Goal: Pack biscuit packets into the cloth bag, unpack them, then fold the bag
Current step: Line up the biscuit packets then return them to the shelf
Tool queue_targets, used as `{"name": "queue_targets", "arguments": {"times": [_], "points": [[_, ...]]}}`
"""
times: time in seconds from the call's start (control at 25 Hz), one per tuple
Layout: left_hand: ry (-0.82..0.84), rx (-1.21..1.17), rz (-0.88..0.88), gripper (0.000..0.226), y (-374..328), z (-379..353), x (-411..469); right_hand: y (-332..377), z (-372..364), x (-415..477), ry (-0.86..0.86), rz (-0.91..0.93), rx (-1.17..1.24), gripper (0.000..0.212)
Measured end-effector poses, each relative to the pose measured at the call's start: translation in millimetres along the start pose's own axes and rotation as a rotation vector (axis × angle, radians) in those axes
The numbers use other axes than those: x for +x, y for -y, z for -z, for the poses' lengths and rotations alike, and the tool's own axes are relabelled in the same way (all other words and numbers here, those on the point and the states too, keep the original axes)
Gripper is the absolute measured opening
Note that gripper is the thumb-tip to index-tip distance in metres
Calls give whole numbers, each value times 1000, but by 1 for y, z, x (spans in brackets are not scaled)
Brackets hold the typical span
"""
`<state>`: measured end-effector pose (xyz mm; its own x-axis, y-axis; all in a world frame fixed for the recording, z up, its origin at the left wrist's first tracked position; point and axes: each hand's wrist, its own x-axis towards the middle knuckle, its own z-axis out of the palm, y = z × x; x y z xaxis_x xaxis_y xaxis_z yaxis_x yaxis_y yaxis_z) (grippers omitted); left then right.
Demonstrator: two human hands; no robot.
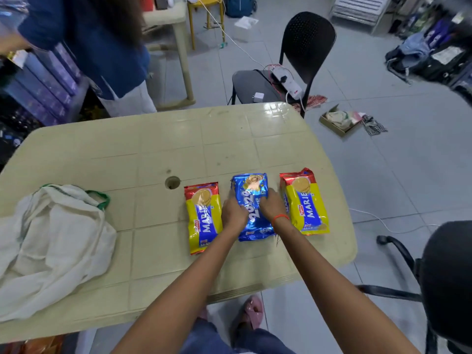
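We have three packets lying flat in a row on the table [153,149], near our edge. The left packet [204,218] is yellow and red. The blue packet [251,198] is in the middle. The right packet [305,203] is yellow and red too. They lie side by side with small gaps, so each one is easy to reach and pick up by itself.

The bag [51,241] sits in a soft heap at the left end of the table, well apart from the packets. It is crumpled, and its green handle pokes out at the top. We cannot see if its mouth is open. We think it looks empty, because it lies so flat and all three packets are out here.

Both of our hands are on the blue packet. Our left hand [233,213] is on its left side and our right hand [272,206] is on its right side. The fingers curl down over the packet and press on it, one hand on each edge. They are closed around its sides, not spread wide. The packet is not lifted; it lies on the table. We hold it with two hands, we think, so it does not slip.
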<state>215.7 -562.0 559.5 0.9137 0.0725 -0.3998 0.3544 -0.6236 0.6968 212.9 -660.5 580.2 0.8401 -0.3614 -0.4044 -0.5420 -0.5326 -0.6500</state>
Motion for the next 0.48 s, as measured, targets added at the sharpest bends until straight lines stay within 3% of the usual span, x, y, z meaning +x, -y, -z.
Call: {"name": "queue_targets", "arguments": {"times": [0.12,0.24,0.36,0.48], "points": [[-59,161,58,47,-1,-10,1,-9,6,3,59,53,-28,41],[-119,166,-169,56,-27,-30,-10,-27,32,11,-138,58,-42,45],[127,37,-417,44,-56,-72,-25,-66,68,23,-306,-8,-178,47],[294,65,-218,56,-71,-106,-27,-102,87,32,-164,-203,-164,50]]}}
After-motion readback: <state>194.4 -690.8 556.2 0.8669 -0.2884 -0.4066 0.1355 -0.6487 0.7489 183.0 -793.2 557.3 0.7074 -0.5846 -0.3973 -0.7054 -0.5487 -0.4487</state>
